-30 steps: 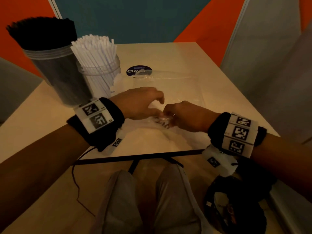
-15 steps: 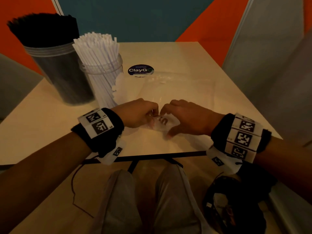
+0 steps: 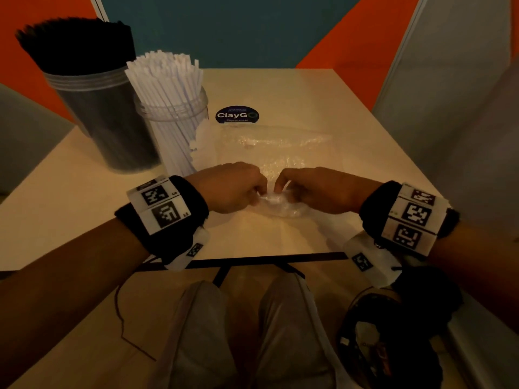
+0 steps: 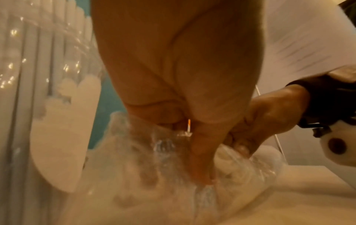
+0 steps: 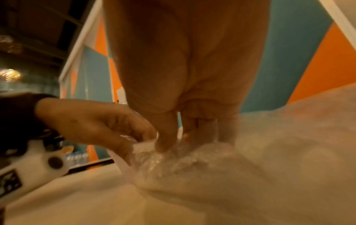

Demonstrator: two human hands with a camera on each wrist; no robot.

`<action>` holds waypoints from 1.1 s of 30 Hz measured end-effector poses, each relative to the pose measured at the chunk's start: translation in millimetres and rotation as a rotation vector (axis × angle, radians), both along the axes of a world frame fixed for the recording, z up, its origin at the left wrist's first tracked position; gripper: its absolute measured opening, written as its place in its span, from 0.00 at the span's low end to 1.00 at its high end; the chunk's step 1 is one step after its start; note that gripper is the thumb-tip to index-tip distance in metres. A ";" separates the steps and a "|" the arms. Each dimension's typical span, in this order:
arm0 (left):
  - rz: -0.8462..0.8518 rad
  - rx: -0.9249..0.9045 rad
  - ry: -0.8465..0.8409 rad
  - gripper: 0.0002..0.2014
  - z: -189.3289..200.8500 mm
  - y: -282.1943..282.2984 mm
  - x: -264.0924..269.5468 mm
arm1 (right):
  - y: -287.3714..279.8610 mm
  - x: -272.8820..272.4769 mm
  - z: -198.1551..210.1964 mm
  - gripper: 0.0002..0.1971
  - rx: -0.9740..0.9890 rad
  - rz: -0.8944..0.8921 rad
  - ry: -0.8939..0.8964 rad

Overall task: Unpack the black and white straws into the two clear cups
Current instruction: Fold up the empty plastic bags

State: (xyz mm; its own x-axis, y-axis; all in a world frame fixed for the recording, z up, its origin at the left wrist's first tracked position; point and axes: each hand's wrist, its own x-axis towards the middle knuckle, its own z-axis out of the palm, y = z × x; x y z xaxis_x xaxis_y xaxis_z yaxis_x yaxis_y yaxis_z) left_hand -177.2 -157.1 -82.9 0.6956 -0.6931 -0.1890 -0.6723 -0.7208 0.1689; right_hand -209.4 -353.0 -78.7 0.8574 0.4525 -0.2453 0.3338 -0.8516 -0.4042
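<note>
Black straws (image 3: 75,43) fill one clear cup (image 3: 112,130) at the table's left. White straws (image 3: 165,77) fill the second clear cup (image 3: 174,127) just right of it. A crumpled clear plastic bag (image 3: 269,147) lies flat in the middle of the table. My left hand (image 3: 236,189) and right hand (image 3: 311,189) meet at its near end, both pinching and bunching the plastic (image 4: 227,164) (image 5: 173,158) with curled fingers. The left hand's thumb (image 4: 200,159) presses into the wad. No straws show inside the bag.
A round dark "ClayGo" sticker (image 3: 237,115) lies on the table behind the bag. The table's near edge (image 3: 252,259) runs just below my wrists. My knees and a black bag (image 3: 393,346) sit on the floor side below.
Both hands drew together at the bag's near end and closed on it; the plastic there went from flat to a bunched wad. The printed patch seen half a second ago is now hidden.
</note>
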 end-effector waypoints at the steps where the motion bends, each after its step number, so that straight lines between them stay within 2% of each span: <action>1: 0.002 -0.008 0.016 0.10 -2.2 0.8 1.8 | 2.0 -1.3 -0.2 0.16 -0.067 0.045 -0.032; 3: 0.021 -0.036 0.047 0.10 -5.0 3.1 4.3 | 6.2 -4.6 -0.5 0.28 -0.238 0.098 -0.096; 4: 0.041 -0.060 0.070 0.11 -5.2 4.2 5.2 | 8.0 -5.5 -0.3 0.31 -0.308 0.095 -0.120; 6: 0.082 -0.114 0.123 0.13 -5.3 5.0 4.8 | 10.0 -4.7 -3.0 0.28 -0.341 0.074 -0.139; 9: 0.074 -0.113 0.079 0.15 -6.3 4.7 -1.7 | 8.1 -1.0 -7.3 0.19 -0.097 -0.023 -0.043; 12: -0.021 0.082 -0.144 0.39 -7.3 6.4 -10.9 | 2.0 1.4 -6.4 0.18 0.022 -0.060 0.010; 14: -0.057 0.208 -0.260 0.48 -7.3 7.5 -13.3 | -0.7 3.9 -4.0 0.17 0.019 -0.053 0.036; 17: -0.060 0.211 -0.268 0.40 -6.8 7.4 -7.5 | -3.3 9.1 -1.6 0.14 0.010 -0.043 0.079; 20: -0.012 0.067 -0.036 0.30 -7.2 7.0 0.4 | -2.8 10.7 -2.7 0.15 -0.046 -0.002 0.019; 23: 0.076 -0.090 0.145 0.20 -8.7 10.6 6.2 | -0.5 5.0 -4.6 0.20 -0.167 0.025 -0.161; 27: 0.088 -0.160 0.185 0.07 -7.1 17.0 14.4 | -1.5 -6.1 -3.8 0.33 -0.169 0.043 -0.208; 30: 0.060 -0.129 0.199 0.03 -4.1 16.1 13.8 | -1.2 -3.9 -5.6 0.27 -0.091 0.020 -0.203; 33: 0.059 -0.121 0.176 0.12 -3.1 15.1 7.8 | 0.7 1.9 -8.9 0.18 -0.025 0.014 -0.176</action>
State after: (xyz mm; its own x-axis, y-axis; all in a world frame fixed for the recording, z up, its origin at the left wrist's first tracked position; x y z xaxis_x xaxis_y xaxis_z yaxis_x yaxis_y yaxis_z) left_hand -169.4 -142.0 -86.0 0.6993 -0.6771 -0.2293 -0.5818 -0.7255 0.3676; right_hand -207.4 -352.3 -87.6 0.8818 0.4602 -0.1031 0.4095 -0.8556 -0.3168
